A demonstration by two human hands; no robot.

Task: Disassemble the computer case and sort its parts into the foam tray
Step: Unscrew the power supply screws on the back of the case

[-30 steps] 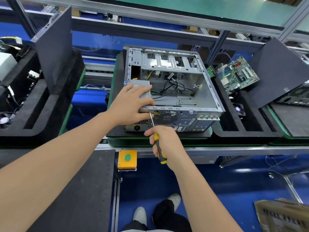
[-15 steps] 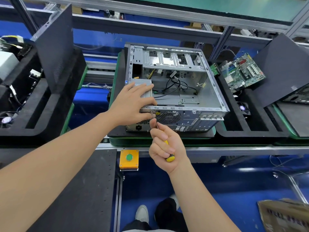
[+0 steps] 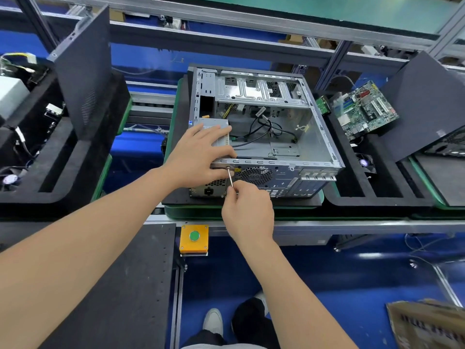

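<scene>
Along a blue-floored conveyor line [image 3: 352,226], the computer case [image 3: 289,147] lies open-side up on a black pad [image 3: 180,114] at mid-bench, just left of the foam tray [image 3: 377,201] that already carries a motherboard [image 3: 364,112]. The left hand [image 3: 198,157] rests spread, fingers straight, on the grey power supply [image 3: 218,127] in the case's near-left corner, likely to steady it, while the right hand [image 3: 247,212] curls round a screwdriver [image 3: 230,178] whose tip meets what looks like a screw [image 3: 228,168] on the rear panel [image 3: 281,176]. The case's shell is bare silver metal, side panel off, loose black cables [image 3: 264,132] inside
</scene>
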